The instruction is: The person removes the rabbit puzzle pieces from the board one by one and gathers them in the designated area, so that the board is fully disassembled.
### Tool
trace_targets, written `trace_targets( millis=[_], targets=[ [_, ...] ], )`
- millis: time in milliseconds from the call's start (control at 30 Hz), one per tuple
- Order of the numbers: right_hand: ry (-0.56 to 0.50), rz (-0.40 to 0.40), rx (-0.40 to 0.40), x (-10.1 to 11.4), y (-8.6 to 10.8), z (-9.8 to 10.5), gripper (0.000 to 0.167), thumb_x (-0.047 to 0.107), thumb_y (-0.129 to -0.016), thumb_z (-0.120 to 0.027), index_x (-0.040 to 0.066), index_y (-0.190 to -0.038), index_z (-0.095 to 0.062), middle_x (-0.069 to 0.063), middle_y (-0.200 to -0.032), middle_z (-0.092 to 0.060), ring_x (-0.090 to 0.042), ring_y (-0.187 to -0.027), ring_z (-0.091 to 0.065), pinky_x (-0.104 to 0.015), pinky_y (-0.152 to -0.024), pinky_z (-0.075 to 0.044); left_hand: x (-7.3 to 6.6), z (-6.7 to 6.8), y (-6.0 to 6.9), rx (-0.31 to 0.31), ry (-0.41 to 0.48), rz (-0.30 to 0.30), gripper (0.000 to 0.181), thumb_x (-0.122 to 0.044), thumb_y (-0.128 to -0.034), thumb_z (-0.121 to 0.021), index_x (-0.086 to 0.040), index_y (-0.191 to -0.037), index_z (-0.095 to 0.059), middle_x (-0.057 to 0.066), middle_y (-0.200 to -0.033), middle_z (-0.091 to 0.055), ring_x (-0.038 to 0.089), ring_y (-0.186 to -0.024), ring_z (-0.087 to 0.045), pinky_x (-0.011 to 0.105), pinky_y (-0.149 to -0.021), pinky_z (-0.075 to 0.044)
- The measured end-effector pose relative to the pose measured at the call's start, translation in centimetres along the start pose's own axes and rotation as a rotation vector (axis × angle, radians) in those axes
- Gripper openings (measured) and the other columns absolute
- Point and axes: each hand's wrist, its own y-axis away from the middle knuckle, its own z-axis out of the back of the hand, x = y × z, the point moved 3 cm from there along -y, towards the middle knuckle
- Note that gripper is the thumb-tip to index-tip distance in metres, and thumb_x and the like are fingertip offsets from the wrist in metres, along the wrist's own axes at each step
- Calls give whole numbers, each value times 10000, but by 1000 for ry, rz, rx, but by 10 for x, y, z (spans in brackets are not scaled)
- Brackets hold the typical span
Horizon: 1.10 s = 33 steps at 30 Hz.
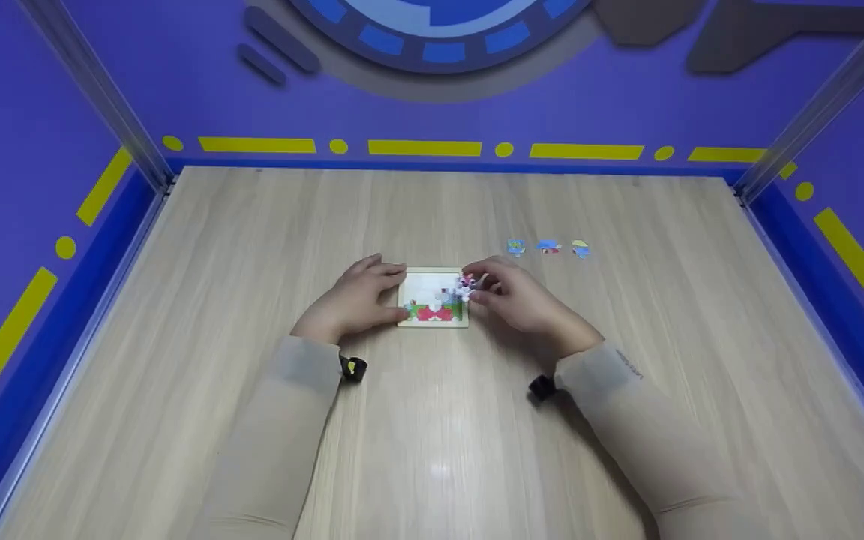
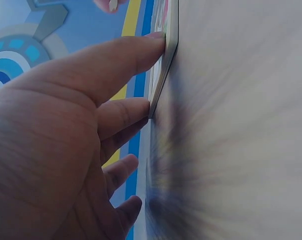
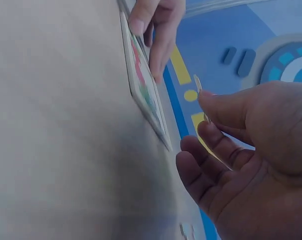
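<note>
In the head view a small puzzle tray (image 1: 432,325) with a pale rim lies on the table. Red and green puzzle pieces (image 1: 436,312) line its near side, bluish ones its right side; elsewhere its white base shows. My left hand (image 1: 357,300) rests at the tray's left side, thumb on the near-left rim and fingertips by the far-left corner. Above the right rim, my right hand (image 1: 516,298) pinches a pink-and-white puzzle piece (image 1: 466,285) between thumb and fingers. The right wrist view shows this piece edge-on, raised off the tray, its picture hidden.
Three loose puzzle pieces lie in a row beyond my right hand: a blue-green one (image 1: 516,247), a blue-and-red one (image 1: 549,246) and a yellow-and-blue one (image 1: 580,248). Blue-purple panels (image 1: 432,112) with yellow marks border the wooden table (image 1: 432,450) at the back and sides.
</note>
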Motion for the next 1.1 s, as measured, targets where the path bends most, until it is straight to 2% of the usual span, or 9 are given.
trace_targets(
  millis=[233, 500, 600, 900, 1000, 1100],
  targets=[
    [40, -34, -35, -19, 16, 31, 452, 102, -1122, -686, 85, -1572, -651, -116, -1454, -678, -337, -1310, -656, -529, -1138, -549, 0, 1, -2, 6, -12, 5, 815, -447, -1041, -797, -113, -1719, -490, -5, -1845, -408, 359, -1798, -129, 588, -1471, -164],
    [52, -70, -106, -40, 27, 63, 461, 93, -1118, -682, 108, -1579, -655, -128, -1460, -676, -350, -1322, -650, -514, -1123, -512, -1, 1, 0, 15, -1, -1, 823, -445, -1037, -794, -115, -1723, -482, -12, -1847, -402, 356, -1799, -130, 595, -1471, -157],
    [58, -73, -109, -50, 30, 72, 461, 88, -1123, -676, 107, -1582, -652, -141, -1444, -675, -352, -1326, -655, -513, -1132, -510, -1, 1, 1, 14, 0, -2, 823, -440, -1034, -795, -111, -1721, -483, -9, -1846, -405, 363, -1798, -134, 599, -1470, -154],
    [95, -161, -114, -83, 39, 94, 478, 86, -1131, -666, 115, -1607, -632, -178, -1466, -668, -367, -1318, -640, -531, -1146, -533, 0, 0, 0, 18, 2, -3, 818, -451, -1043, -792, -122, -1724, -481, -17, -1848, -402, 354, -1798, -134, 590, -1472, -154],
    [120, -169, -102, -90, 39, 97, 486, 85, -1129, -667, 116, -1612, -629, -186, -1499, -655, -373, -1331, -634, -548, -1172, -516, 0, 0, 0, 16, 1, -2, 811, -439, -1044, -793, -115, -1720, -485, -7, -1845, -407, 364, -1796, -141, 586, -1472, -160],
    [145, -164, -101, -96, 38, 99, 464, 72, -1118, -680, 73, -1581, -646, -209, -1486, -657, -381, -1313, -634, -564, -1181, -503, 0, 0, 0, 17, -3, -1, 811, -433, -1046, -793, -109, -1721, -482, 3, -1845, -408, 371, -1795, -142, 579, -1474, -157]
  ],
)
